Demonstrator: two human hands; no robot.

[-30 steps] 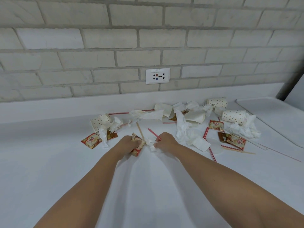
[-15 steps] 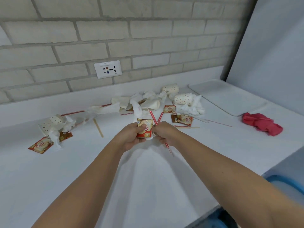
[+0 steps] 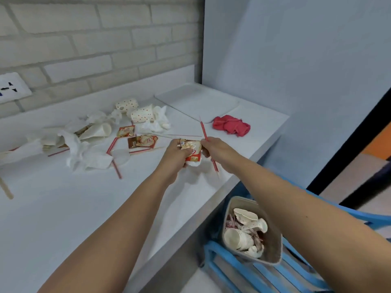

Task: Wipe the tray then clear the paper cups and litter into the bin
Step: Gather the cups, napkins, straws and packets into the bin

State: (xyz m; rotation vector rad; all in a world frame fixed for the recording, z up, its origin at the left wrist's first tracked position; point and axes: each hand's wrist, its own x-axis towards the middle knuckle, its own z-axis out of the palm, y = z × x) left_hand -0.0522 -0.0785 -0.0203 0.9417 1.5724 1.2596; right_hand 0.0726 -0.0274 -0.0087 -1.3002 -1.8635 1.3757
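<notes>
My left hand [image 3: 176,154] grips a crumpled coffee sachet with white tissue [image 3: 192,152] above the counter. Touching it from the right, my right hand [image 3: 213,148] holds a red straw [image 3: 204,133] that sticks up and down out of my fist. Dotted paper cups [image 3: 141,115] lie on their sides among tissues [image 3: 88,155], sachets [image 3: 142,141] and straws further back on the white counter. The white tray [image 3: 196,100] sits in the back right corner. A grey bin [image 3: 273,248] holding crushed cups stands on a blue chair below the counter edge.
A red cloth [image 3: 231,125] lies bunched beside the tray. A wooden stirrer [image 3: 6,190] lies at the far left. The blue chair [image 3: 243,269] stands against the counter's front. A brick wall with a socket [image 3: 10,86] runs behind, a pale blue wall to the right.
Both hands lifted the sachet, tissue and straw off the counter and carried them rightwards. My view swung right, so the bin on the blue chair came into sight.
</notes>
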